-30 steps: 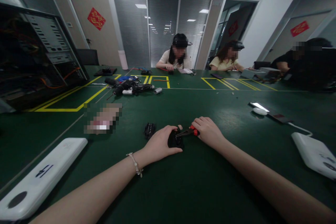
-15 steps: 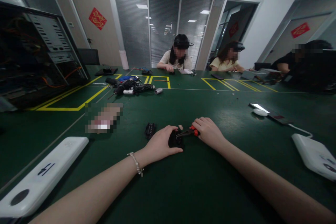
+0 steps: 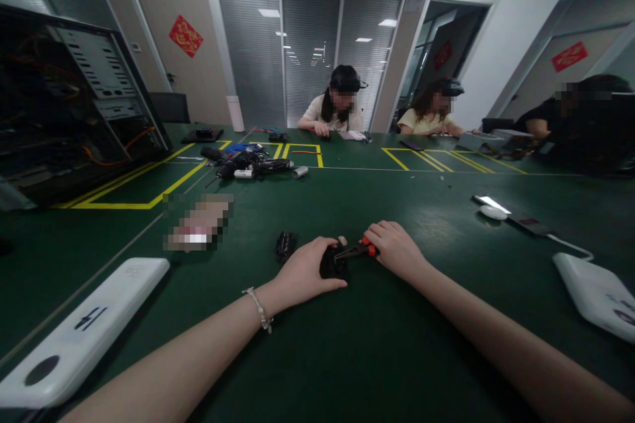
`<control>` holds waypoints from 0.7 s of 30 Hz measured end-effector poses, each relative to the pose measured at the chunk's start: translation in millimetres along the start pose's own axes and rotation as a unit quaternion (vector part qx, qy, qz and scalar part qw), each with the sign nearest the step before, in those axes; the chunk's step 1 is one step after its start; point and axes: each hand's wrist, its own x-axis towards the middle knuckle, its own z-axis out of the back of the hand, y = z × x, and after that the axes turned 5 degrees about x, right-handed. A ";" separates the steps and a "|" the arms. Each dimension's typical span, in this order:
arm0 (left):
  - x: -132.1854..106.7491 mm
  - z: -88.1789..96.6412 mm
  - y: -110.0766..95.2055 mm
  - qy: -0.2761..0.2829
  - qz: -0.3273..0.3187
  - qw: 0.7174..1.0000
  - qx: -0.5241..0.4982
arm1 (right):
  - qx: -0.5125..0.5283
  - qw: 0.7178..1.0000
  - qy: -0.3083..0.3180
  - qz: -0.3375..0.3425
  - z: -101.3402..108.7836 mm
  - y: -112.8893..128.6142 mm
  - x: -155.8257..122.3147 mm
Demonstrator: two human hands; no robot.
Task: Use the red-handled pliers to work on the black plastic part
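Note:
My left hand (image 3: 308, 269) is wrapped around a small black part (image 3: 335, 269) on the green table, thumb on the near side and fingers on the far side. My right hand (image 3: 395, 246) is closed on the red handles of a pair of pliers (image 3: 356, 250). The dark jaws point left and meet the top of the black part; whether they grip anything there is too small to tell. Close behind lies a small beige piece (image 3: 342, 240). Another black ribbed part (image 3: 284, 246) rests just left of my left hand.
On the left lie a long white device (image 3: 89, 330) and a blurred phone-like object (image 3: 201, 223), with an open computer case (image 3: 99, 99) beyond. Cables and tools (image 3: 248, 162) are heaped further back. A white power bank (image 3: 595, 291) is at right. Co-workers sit across the table (image 3: 397, 357).
Almost nothing differs. Both hands, the pliers and the black part hold their places; the whole view has shifted very slightly.

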 end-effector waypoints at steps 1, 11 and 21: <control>0.1 0.3 -0.6 0.000 0.001 1.000 0.000 | 0.001 1.000 0.001 0.000 0.0 0.4 0.3; 0.0 0.7 0.8 -0.002 -0.002 1.000 0.000 | 0.005 1.000 0.008 -0.003 4.8 0.5 -1.2; 0.0 1.3 0.9 0.000 -0.013 1.000 0.002 | -0.005 1.000 0.005 0.000 2.7 2.4 1.0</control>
